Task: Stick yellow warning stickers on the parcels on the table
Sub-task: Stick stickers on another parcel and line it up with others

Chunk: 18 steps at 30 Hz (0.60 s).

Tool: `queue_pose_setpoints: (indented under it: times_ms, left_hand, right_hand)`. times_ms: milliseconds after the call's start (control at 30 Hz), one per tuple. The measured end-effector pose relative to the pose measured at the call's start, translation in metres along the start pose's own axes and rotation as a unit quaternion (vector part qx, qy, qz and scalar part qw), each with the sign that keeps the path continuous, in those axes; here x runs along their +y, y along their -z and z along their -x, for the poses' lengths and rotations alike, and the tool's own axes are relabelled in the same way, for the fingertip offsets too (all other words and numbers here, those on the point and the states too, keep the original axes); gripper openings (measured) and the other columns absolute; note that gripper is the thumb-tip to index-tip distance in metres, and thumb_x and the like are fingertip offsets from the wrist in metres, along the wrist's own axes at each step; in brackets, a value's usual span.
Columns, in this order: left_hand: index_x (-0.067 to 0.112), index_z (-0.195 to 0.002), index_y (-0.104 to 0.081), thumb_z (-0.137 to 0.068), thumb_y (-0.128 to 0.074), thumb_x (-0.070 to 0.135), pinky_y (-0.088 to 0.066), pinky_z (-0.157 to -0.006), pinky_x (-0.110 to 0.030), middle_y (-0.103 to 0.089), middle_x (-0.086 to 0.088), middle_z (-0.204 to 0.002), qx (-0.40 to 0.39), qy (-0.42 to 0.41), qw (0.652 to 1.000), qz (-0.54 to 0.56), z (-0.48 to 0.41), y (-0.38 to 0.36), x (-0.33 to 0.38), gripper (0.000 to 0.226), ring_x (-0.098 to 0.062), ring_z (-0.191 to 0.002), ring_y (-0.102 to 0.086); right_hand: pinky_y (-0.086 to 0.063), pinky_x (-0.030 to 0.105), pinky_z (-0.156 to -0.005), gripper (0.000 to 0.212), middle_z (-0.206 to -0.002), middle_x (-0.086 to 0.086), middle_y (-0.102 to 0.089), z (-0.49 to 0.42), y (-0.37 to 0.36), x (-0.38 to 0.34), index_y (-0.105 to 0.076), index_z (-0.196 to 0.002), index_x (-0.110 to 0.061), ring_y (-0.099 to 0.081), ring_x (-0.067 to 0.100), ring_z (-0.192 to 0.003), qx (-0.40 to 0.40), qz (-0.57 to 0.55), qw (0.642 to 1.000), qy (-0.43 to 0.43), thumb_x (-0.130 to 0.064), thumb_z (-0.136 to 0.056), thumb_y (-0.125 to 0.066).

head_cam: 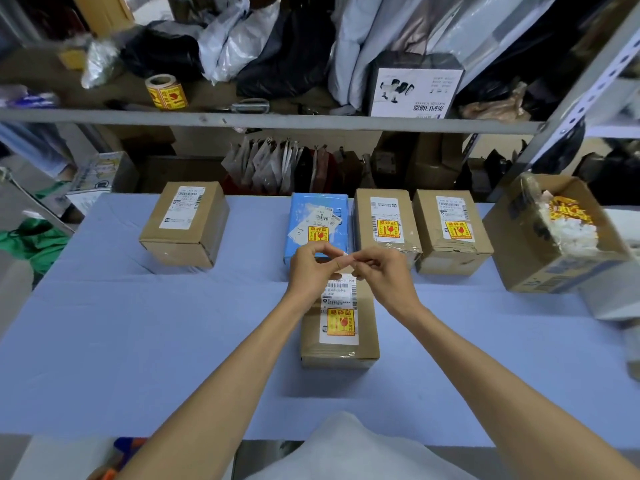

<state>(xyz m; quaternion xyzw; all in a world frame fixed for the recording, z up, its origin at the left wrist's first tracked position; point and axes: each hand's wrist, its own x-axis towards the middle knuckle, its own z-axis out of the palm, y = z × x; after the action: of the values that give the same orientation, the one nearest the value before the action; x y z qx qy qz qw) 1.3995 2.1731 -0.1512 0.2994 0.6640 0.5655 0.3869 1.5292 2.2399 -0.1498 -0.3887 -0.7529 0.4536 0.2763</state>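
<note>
Head view, nearest first: my forearms stretch out over the table (pixel 138 341) with its pale blue cover. Straight ahead at 12 o'clock is the near parcel (pixel 341 351), a brown box lying flat. It has a yellow warning sticker (pixel 341 322) stuck on its white shipping label. Just above its far end my hands meet in the air. My left hand (pixel 310 271) and right hand (pixel 386 275) both have their fingers curled, and between their fingertips they pinch a small white slip (pixel 342 257). I cannot tell whether it is a sticker or backing paper.

Beyond the hands a row of parcels stands along the far edge of the table. The blue parcel (pixel 304 209) is at 12 o'clock. The middle brown parcel (pixel 363 216) is just beside it toward 1 o'clock, and the right brown parcel (pixel 450 258) is next to that. Each of these three carries a yellow sticker. At 11 o'clock, well apart from the others, the left brown parcel (pixel 185 244) shows only its white label. At 2 o'clock an open carton (pixel 540 271) holds yellow and white scraps.

Farther still, on the shelf (pixel 277 119) at 11 o'clock, sits a roll of yellow stickers (pixel 166 91). At 1 o'clock a white printed box (pixel 415 88) stands among plastic bags.
</note>
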Motion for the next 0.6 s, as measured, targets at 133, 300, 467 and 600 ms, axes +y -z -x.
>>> queue_pose_setpoints:
  times_ms: [133, 300, 467, 600]
  left_hand:
    - [0.010, -0.080, -0.074, -0.078, -0.077, 0.019, -0.059, -0.070, -0.028, -0.072, -0.003, -0.083, -0.035, -0.002, 0.998, -0.049, -0.004, -0.004, 0.005, 0.009, -0.018, -0.082, -0.070]
    - [0.005, -0.084, -0.073, -0.076, -0.079, 0.016, -0.059, -0.069, -0.027, -0.073, -0.009, -0.081, -0.046, -0.014, 0.999, -0.020, -0.008, -0.010, 0.011, 0.015, -0.019, -0.077, -0.072]
    - [0.003, -0.087, -0.072, -0.075, -0.080, 0.014, -0.060, -0.072, -0.033, -0.073, -0.014, -0.084, -0.052, -0.040, 0.998, -0.014, -0.014, -0.017, 0.013, 0.018, -0.023, -0.082, -0.072]
    - [-0.001, -0.089, -0.072, -0.082, -0.071, 0.011, -0.060, -0.078, -0.037, -0.073, -0.017, -0.083, -0.067, -0.017, 0.997, 0.018, -0.015, -0.025, 0.017, 0.014, -0.026, -0.080, -0.073]
  right_hand:
    - [-0.057, 0.027, -0.057, 0.011, -0.071, 0.012, -0.069, 0.001, 0.006, -0.001, -0.066, -0.092, -0.005, -0.068, 0.019, -0.061, 0.043, -0.034, 0.998, -0.019, -0.005, -0.082, -0.072]
    - [-0.056, 0.025, -0.060, 0.003, -0.070, 0.008, -0.071, 0.000, 0.009, -0.005, -0.072, -0.083, -0.002, -0.068, 0.017, -0.062, 0.085, -0.072, 0.993, -0.024, -0.004, -0.081, -0.071]
    - [-0.061, 0.039, -0.065, 0.004, -0.068, 0.010, -0.072, -0.003, 0.013, -0.003, -0.074, -0.079, -0.004, -0.070, 0.025, -0.062, 0.128, -0.113, 0.983, -0.065, -0.007, -0.077, -0.075]
    - [-0.061, 0.041, -0.068, 0.003, -0.067, 0.009, -0.072, -0.005, 0.021, -0.003, -0.075, -0.076, -0.006, -0.071, 0.026, -0.064, 0.145, -0.137, 0.977, -0.077, -0.004, -0.074, -0.076]
